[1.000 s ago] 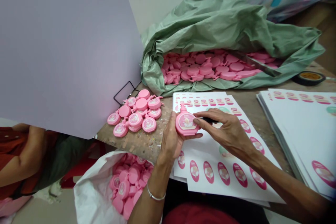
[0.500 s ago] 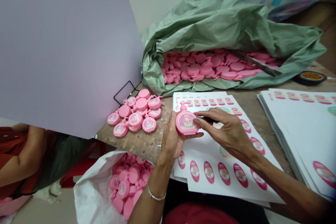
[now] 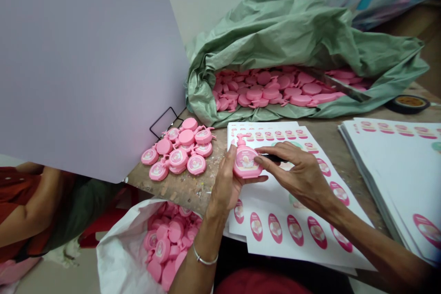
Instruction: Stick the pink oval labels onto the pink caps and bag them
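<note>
My left hand (image 3: 223, 181) is closed around a small pink toy pump bottle (image 3: 247, 165), held upright with its labelled face toward me. A slim black-handled tool (image 3: 274, 158) is pinched in my right hand (image 3: 296, 165); its kind cannot be made out. The right thumb and fingertip touch the right edge of the bottle's label. Beneath both hands lie sticker sheets (image 3: 275, 248) printed with pink oval labels. To the left, a pile of pink bottles (image 3: 178, 157) rests on the table, several with labels on their faces.
A green sack (image 3: 275, 46) full of pink pieces lies at the back, with a long blade-like strip (image 3: 339, 83) across its opening. A tape roll (image 3: 408, 102) and another sheet stack (image 3: 389, 165) are at right. A white sack (image 3: 117, 243) of bottles stands at lower left, near a person's arm (image 3: 31, 206).
The bottle in my left hand has shifted very slightly to the right and turned a little. My right hand stays at the label's edge with the black-handled tool.
</note>
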Motion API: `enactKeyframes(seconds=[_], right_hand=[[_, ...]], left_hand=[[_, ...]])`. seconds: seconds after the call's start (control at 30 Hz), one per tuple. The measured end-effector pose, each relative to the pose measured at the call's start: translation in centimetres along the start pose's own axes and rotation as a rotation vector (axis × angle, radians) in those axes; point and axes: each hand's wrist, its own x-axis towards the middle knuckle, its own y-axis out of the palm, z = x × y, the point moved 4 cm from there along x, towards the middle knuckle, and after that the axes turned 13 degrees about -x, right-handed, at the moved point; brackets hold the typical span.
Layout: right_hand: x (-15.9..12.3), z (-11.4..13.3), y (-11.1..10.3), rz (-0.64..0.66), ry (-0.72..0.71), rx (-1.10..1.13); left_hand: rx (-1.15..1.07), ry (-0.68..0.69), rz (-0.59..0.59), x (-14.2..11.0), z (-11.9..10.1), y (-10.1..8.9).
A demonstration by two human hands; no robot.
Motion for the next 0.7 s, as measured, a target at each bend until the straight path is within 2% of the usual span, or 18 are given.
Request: enactKeyframes(seconds=[0.23, 0.37, 0.47, 0.53, 0.63, 0.7], right_hand=[[-0.1, 0.3, 0.0, -0.024, -0.061, -0.071], [0.0, 0.6, -0.6, -0.034, -0.197, -0.355], [0.5, -0.4, -1.5, -0.118, -0.095, -0.518], [0.8, -1.1, -1.6, -0.133, -0.013, -0.404], [1.2, -1.5, 0.1, 0.055, 0.004, -0.114], [1.6, -2.4, 0.9, 0.112, 0.040, -0.055]], left_hand=[[0.081, 0.013, 0.058, -0.3, -0.1, -0.1], [0.068, 0.040, 0.030, -0.3, -0.3, -0.1], [0.049, -0.013, 0.046, -0.5, -0.3, 0.1], [0.049, -0.070, 0.071, -0.7, 0.0, 0.3], [0.072, -0.138, 0.131, -1.4, 0.9, 0.6], [0.109, -0.182, 0.158, -1.9, 1.3, 0.4]])
